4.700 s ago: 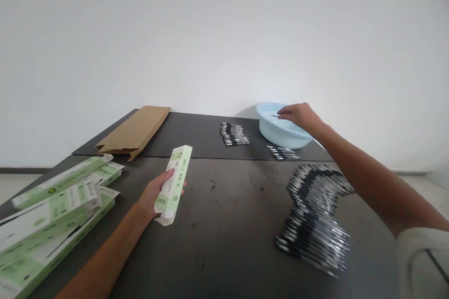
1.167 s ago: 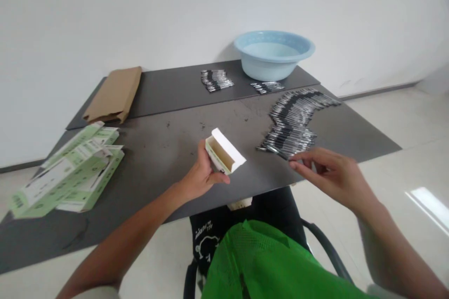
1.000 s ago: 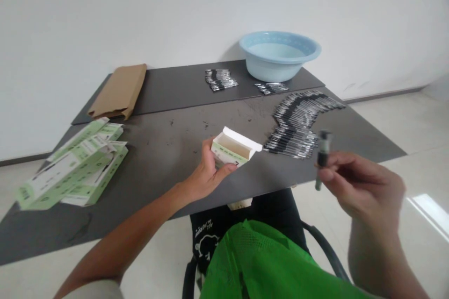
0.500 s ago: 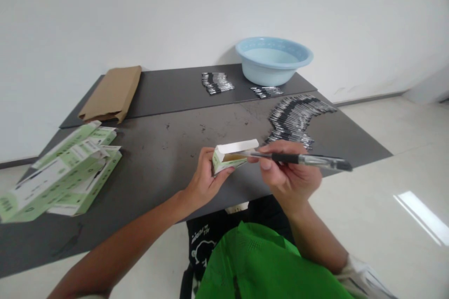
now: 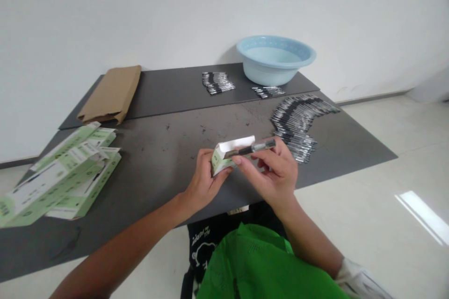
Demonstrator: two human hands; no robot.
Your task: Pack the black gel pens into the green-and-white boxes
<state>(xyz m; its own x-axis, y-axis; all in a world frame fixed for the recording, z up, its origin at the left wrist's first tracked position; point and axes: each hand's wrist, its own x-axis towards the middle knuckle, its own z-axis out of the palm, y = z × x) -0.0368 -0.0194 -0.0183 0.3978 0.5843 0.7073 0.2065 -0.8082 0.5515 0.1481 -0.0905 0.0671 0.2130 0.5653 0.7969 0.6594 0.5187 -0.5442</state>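
My left hand [image 5: 206, 175] is closed around a small green and white carton [image 5: 219, 162], its open end facing right with a white flap raised. Between the thumb and fingers of my right hand [image 5: 275, 173] is a black and clear pen [image 5: 257, 147]. The pen's front part is inside the carton's mouth, while its rear end sticks out to the right. To the right of my right hand lies a long curved row of similar pens [image 5: 298, 119] on the dark table.
Several green and white cartons [image 5: 63, 177] are piled at the left. Behind them lies a brown paper bag [image 5: 110, 93]. A light blue basin [image 5: 277, 65] stands at the back, near two smaller groups of pens [image 5: 218, 82]. The dark table [image 5: 168, 149] meets a white wall.
My right hand has moved left and pushed the pen further into the carton, so less of it sticks out. My left hand holds the carton in nearly the same place.
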